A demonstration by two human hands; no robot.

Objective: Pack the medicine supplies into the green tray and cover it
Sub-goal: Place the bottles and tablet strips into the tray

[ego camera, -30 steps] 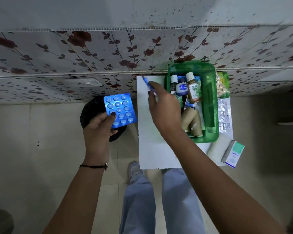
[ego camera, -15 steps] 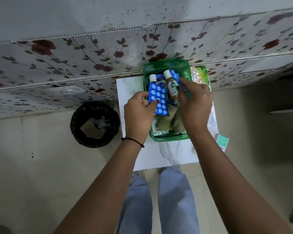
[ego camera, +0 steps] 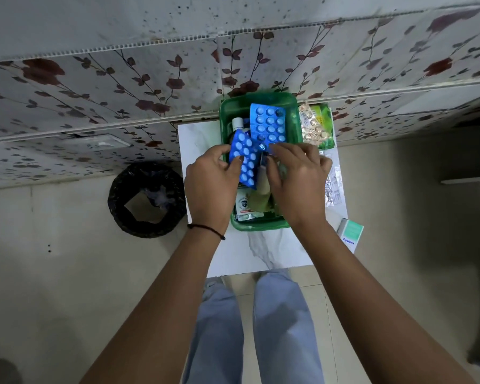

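Both hands work over the translucent green plastic tray (ego camera: 261,225), which sits on a small white table (ego camera: 194,139) against the flower-patterned wall. The left hand (ego camera: 209,184) pinches a narrow blue blister strip of white tablets (ego camera: 245,159) by its left edge, thumb above and fingers (ego camera: 234,163) curled against its face; the strip stands tilted over the tray's middle. The right hand (ego camera: 295,178) closes its fingertips (ego camera: 272,153) narrowly on the lower corner of a wider blue blister sheet (ego camera: 268,123), which lies slanted across the far half of the tray, just beyond those fingers.

Under the strip, a white-capped bottle (ego camera: 237,123) and a printed white sachet (ego camera: 243,203) show inside the tray. To the right of the right hand's fingers, outside the tray, lie a green-backed pack of pale round tablets (ego camera: 315,126), a silver foil strip (ego camera: 334,187) and a small teal-and-white carton (ego camera: 349,234) at the table's corner. Left of the left hand, a black-lined bin (ego camera: 147,199) stands on the floor.
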